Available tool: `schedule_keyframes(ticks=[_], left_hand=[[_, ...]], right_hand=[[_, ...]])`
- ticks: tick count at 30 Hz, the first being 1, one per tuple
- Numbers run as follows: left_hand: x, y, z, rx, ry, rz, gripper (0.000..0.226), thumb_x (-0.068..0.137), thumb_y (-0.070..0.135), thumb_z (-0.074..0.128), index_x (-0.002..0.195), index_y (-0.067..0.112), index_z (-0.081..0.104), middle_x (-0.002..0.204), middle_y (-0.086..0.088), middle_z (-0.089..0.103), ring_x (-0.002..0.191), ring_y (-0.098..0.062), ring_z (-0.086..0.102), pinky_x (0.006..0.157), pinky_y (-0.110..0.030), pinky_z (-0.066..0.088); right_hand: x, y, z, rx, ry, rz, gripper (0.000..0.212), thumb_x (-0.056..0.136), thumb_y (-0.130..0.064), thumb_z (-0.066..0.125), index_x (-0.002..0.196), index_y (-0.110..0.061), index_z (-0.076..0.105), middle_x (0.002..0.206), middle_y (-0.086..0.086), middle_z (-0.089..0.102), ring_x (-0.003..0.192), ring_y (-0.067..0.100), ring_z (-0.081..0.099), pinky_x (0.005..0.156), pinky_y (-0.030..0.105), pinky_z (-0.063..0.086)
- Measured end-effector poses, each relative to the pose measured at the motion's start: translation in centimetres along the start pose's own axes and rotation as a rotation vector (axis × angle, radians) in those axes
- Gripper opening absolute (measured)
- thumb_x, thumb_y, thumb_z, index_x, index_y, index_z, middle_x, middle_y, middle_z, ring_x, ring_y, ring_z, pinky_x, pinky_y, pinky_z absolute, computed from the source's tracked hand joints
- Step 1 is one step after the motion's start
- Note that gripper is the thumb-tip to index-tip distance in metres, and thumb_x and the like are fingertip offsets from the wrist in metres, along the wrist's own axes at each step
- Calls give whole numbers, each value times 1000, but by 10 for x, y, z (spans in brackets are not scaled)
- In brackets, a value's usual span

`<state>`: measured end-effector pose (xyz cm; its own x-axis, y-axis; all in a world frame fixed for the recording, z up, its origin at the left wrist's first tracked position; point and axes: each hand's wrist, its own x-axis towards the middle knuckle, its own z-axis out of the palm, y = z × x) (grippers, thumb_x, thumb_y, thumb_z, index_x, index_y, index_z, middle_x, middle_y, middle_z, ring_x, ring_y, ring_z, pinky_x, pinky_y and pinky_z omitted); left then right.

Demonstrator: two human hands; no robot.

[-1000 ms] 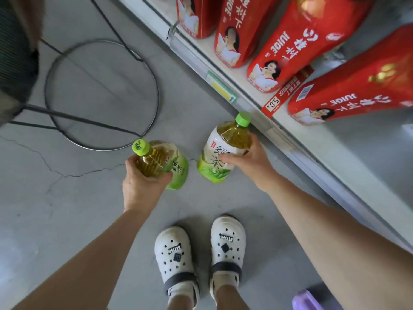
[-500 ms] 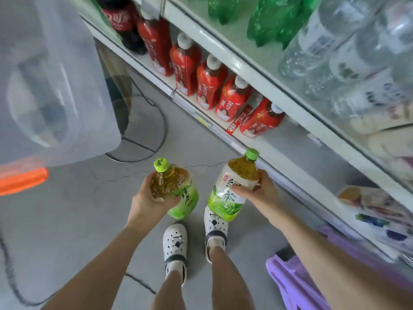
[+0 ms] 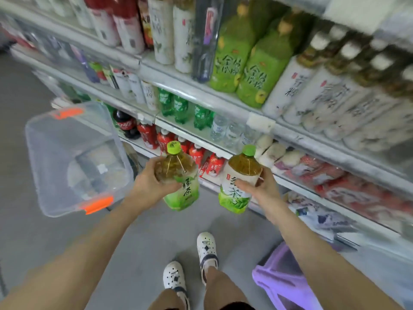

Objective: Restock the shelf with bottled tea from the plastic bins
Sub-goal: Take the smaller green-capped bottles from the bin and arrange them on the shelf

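The left hand (image 3: 149, 185) is gripping one tea bottle (image 3: 178, 179), the right hand (image 3: 263, 186) another (image 3: 238, 181), both held before the shelf (image 3: 201, 91). Carrying step; next is finding each a free, upright slot.

The person is wearing white perforated clogs (image 3: 174, 278) with dark heel straps and small black-and-white charms (their details too blurred to read), tan shorts (image 3: 225, 294), and nothing covering the forearms or hands (image 3: 150, 185).
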<state>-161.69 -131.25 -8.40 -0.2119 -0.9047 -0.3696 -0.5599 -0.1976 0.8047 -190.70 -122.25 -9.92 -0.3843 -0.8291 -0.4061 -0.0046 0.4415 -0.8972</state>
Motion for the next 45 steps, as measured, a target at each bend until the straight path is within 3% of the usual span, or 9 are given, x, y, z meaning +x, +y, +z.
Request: schedule_keyframes(ticks=[7,10,15,18,20,26,30,38,45], left_hand=[[-33,130,-40,21,-60,408,80,49,60,73,123,47,47,112,15,65,101,-2,61,92,-22,45],[-47,182,-44,-16,-93,545,73,66,39,85,128,39,48,107,27,59,91,16,57,80,-4,40],[-70,257,-44,-37,-153,762,73,74,36,81,135,42,42,124,23,52,106,3,53,85,-16,40],[-89,301,-44,-142,-188,806,70,74,32,81,131,37,42,116,18,59,89,13,58,71,-7,43],[-98,328,-45,-201,-219,832,68,70,35,80,129,36,44,110,7,65,81,5,65,64,-10,48],[-133,412,-50,-204,-176,946,89,61,61,77,137,34,40,127,5,54,111,-15,54,89,-34,46],[-146,464,-46,-251,-144,973,74,74,44,79,136,23,45,119,3,56,99,-8,56,73,-24,44],[-158,539,-33,-292,-107,987,92,62,53,76,141,22,41,115,2,54,100,-17,58,86,-39,52],[-151,588,-19,-373,-34,992,55,79,31,77,124,28,46,94,9,60,76,-10,65,56,-22,48]], right_hand=[[-89,-118,-50,64,139,-253,65,71,-12,85,126,-26,53,115,-9,69,93,-4,68,73,14,53],[-125,-159,-70,82,204,-350,65,67,-26,87,123,-29,55,115,-5,72,102,6,69,83,26,57],[-182,-226,-103,32,334,-521,81,65,-54,85,135,-31,52,121,-9,69,110,9,66,89,33,56],[-213,-260,-126,52,378,-612,64,74,-43,82,130,-30,56,119,-5,71,109,13,68,92,41,56],[-233,-281,-140,64,417,-647,61,76,-37,79,131,-27,54,118,-3,71,107,15,69,87,40,58],[-281,-335,-186,51,513,-759,61,78,-40,77,133,-24,55,116,-3,73,104,15,70,83,37,57],[-297,-364,-219,67,551,-818,56,78,-37,77,128,-21,58,111,0,74,101,18,72,79,36,57],[-302,-428,-289,27,575,-929,48,81,-25,77,123,-10,57,107,3,75,96,19,73,72,32,60],[-275,-497,-347,9,518,-1038,46,87,-22,74,128,-8,57,115,7,73,102,21,72,79,34,61]])
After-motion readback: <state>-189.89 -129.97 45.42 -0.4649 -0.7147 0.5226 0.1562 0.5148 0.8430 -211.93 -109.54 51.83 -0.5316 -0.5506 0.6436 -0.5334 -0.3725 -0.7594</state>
